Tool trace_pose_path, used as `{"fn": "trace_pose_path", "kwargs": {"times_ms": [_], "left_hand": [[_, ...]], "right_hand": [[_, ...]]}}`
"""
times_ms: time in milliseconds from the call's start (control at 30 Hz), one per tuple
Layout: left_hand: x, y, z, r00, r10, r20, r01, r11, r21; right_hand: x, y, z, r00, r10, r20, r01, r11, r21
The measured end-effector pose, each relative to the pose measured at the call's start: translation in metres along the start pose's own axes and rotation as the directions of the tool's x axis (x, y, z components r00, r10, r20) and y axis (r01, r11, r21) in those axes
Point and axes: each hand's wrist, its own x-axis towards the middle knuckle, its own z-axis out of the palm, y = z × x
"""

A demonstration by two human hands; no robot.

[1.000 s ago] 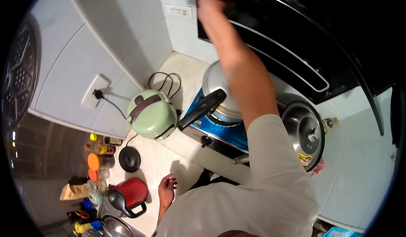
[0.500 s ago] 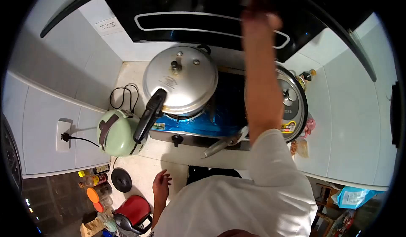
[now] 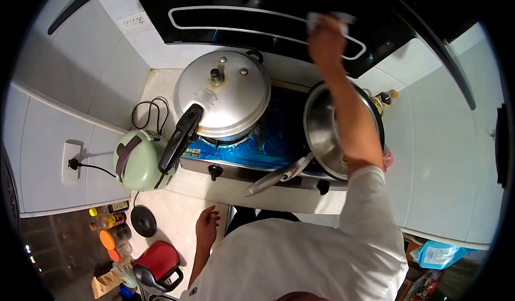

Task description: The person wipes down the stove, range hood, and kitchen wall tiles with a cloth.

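My right hand [image 3: 326,42] is closed on a crumpled white cloth [image 3: 346,19] and reaches up to the black range hood [image 3: 241,21], over the right end of its pale oval outline. Whether the cloth touches the hood is hard to tell. My left hand [image 3: 207,225] hangs low by the counter edge, fingers loosely bent and apart, holding nothing. Beneath my right forearm is a round metal pan [image 3: 322,124] with a dark rim and a long handle [image 3: 280,175]; the arm hides part of it. A pressure cooker [image 3: 222,97] with a black handle sits on the left burner.
The gas stove [image 3: 289,134] has blue foil on top and knobs along its front. Left of it stand a green appliance [image 3: 140,161] with a cord, a black round lid [image 3: 143,221], a red kettle [image 3: 160,261] and several bottles and jars [image 3: 110,220]. Small bottles [image 3: 387,96] stand behind the pan.
My right hand has come down the hood toward me, and the white cloth now shows clearly. My left hand stays low. The whole view has shifted slightly.
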Motion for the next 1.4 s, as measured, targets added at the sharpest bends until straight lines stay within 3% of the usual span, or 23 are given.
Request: {"fn": "trace_pose_path", "kwargs": {"times_ms": [33,133,200,267,367,433,500,533,600,667,733,800,833,900,933,1000,1033,1100,1133,1200,1333,1367,1400], "left_hand": [[-0.001,-0.005,-0.002,0.999,-0.006,-0.042,0.005,1.000,-0.023],[-0.007,-0.025,-0.002,0.996,-0.014,-0.092,0.000,0.989,-0.148],[-0.013,-0.024,0.003,0.994,-0.042,-0.099,0.028,0.990,-0.141],[-0.020,-0.027,0.008,0.991,-0.031,-0.132,0.013,0.991,-0.134],[-0.024,-0.029,0.020,0.995,-0.046,-0.090,0.036,0.992,-0.118],[-0.024,-0.027,0.034,0.996,-0.059,-0.062,0.051,0.992,-0.113],[-0.024,-0.022,0.039,0.994,-0.109,-0.008,0.110,0.994,0.022],[-0.022,-0.025,0.041,0.993,-0.118,-0.006,0.118,0.993,0.023],[-0.016,-0.034,0.049,0.997,-0.079,0.011,0.079,0.996,0.046],[-0.017,-0.026,0.059,0.997,-0.077,-0.007,0.077,0.997,0.010],[-0.025,-0.018,0.068,0.991,-0.107,-0.079,0.107,0.994,-0.001],[-0.033,-0.025,0.080,0.987,-0.105,-0.123,0.104,0.995,-0.010],[-0.035,-0.036,0.082,0.987,-0.116,-0.112,0.116,0.993,-0.007],[-0.042,-0.048,0.090,0.990,-0.111,-0.089,0.116,0.992,0.056],[-0.045,-0.042,0.096,0.989,-0.115,-0.098,0.120,0.992,0.049],[-0.052,-0.036,0.106,0.985,-0.129,-0.118,0.136,0.989,0.053],[-0.050,-0.046,0.109,0.987,-0.096,-0.131,0.103,0.994,0.044],[-0.051,-0.056,0.115,0.985,-0.097,-0.143,0.101,0.995,0.019],[-0.049,-0.054,0.118,0.986,-0.086,-0.142,0.087,0.996,0.002],[-0.052,-0.047,0.124,0.984,-0.081,-0.157,0.087,0.996,0.030],[-0.070,-0.060,0.130,0.962,-0.121,-0.246,0.111,0.992,-0.054],[-0.076,-0.067,0.131,0.952,-0.140,-0.273,0.126,0.990,-0.069],[-0.082,-0.073,0.134,0.942,-0.158,-0.297,0.140,0.987,-0.083]], "right_hand": [[0.031,-0.038,-0.007,0.919,0.157,0.360,-0.193,0.979,0.066],[0.068,-0.101,0.023,0.984,0.084,0.156,-0.130,0.940,0.314],[0.078,-0.108,0.025,0.990,-0.014,0.138,-0.025,0.960,0.279],[0.072,-0.081,0.008,0.951,-0.039,0.308,-0.062,0.948,0.312],[0.037,0.008,-0.039,0.862,-0.005,0.506,0.007,1.000,-0.003],[0.014,0.081,-0.073,0.871,0.058,0.489,-0.045,0.998,-0.039],[0.009,0.144,-0.081,0.970,-0.157,0.184,0.174,0.981,-0.083],[0.014,0.134,-0.104,0.968,0.046,0.245,-0.013,0.991,-0.136],[-0.014,0.157,-0.097,0.911,0.021,0.412,-0.001,0.999,-0.050],[-0.070,0.165,-0.078,0.870,-0.182,0.458,0.154,0.983,0.098],[-0.104,0.158,-0.086,0.847,-0.255,0.467,0.195,0.965,0.173],[-0.122,0.162,-0.089,0.611,-0.176,0.772,0.065,0.983,0.173],[-0.123,0.167,-0.089,0.612,-0.181,0.769,0.064,0.982,0.180],[-0.118,0.179,-0.088,0.610,-0.341,0.716,0.283,0.937,0.205],[-0.110,0.182,-0.091,0.610,-0.350,0.711,0.286,0.934,0.215],[-0.084,0.182,-0.097,0.824,-0.331,0.460,0.316,0.942,0.112],[-0.068,0.171,-0.105,0.818,-0.125,0.561,0.128,0.991,0.036],[-0.065,0.170,-0.101,0.828,-0.267,0.494,0.260,0.962,0.085],[-0.075,0.168,-0.093,0.825,-0.352,0.442,0.342,0.934,0.106],[-0.090,0.156,-0.079,0.684,-0.372,0.628,0.321,0.926,0.199],[-0.080,0.100,-0.036,0.675,-0.594,0.438,0.480,0.804,0.352],[-0.070,0.079,-0.025,0.562,-0.552,0.617,0.461,0.828,0.321],[-0.057,0.056,-0.015,0.566,-0.582,0.584,0.491,0.807,0.328]]}}
